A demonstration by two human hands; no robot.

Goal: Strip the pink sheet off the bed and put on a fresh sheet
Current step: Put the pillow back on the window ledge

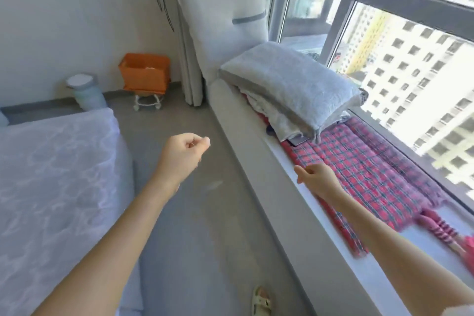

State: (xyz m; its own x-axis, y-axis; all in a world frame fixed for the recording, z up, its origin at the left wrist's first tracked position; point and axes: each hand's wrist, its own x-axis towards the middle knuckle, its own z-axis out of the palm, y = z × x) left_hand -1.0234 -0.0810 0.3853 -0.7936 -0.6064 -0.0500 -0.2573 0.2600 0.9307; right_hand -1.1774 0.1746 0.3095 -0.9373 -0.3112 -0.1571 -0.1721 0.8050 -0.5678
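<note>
Though mattress (pixel 51 174) bare, pink plaid sheet (pixel 359 167) flat on sill (pixel 256 161); left fingers (pixel 202 141) clenched empty, right fingers (pixel 301 172) unclear.

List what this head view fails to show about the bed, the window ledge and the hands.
All in the head view:
- White patterned mattress: cut off by the left and bottom edges.
- Folded cloths on the white window ledge: mostly hidden under the grey textured pillow.
- Right hand: motion-blurred; whether it grips or touches the red plaid quilt is unclear.
- Orange box by the wall: contents too small to tell.
</note>
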